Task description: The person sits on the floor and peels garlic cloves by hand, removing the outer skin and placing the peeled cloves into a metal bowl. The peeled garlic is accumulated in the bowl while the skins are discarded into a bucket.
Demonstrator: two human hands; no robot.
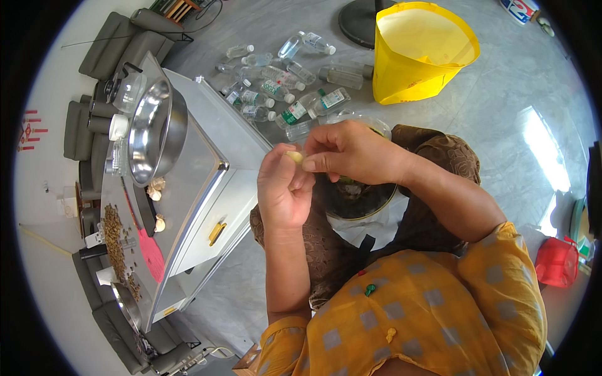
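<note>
My left hand [286, 188] is raised above my lap and pinches a pale yellow garlic clove [295, 156] between thumb and fingers. My right hand [350, 152] meets it from the right, its thumb and forefinger close to the clove's right side; whether they grip it or a bit of its skin I cannot tell. Below the hands, between my knees, stands a dark round bin [362, 202] with a lining and some scraps in it, partly hidden by the right hand. Garlic bulbs [155, 189] and a separate piece of garlic [160, 223] lie on the table to the left.
The table [188, 188] holds a steel bowl [157, 131], a glass pot [129, 91], a pink fly swatter [151, 254] and scattered small brown pieces [113, 235]. Several plastic bottles [277, 89] lie on the floor ahead, beside a yellow bag [418, 56]. A red bag [557, 262] is at the right.
</note>
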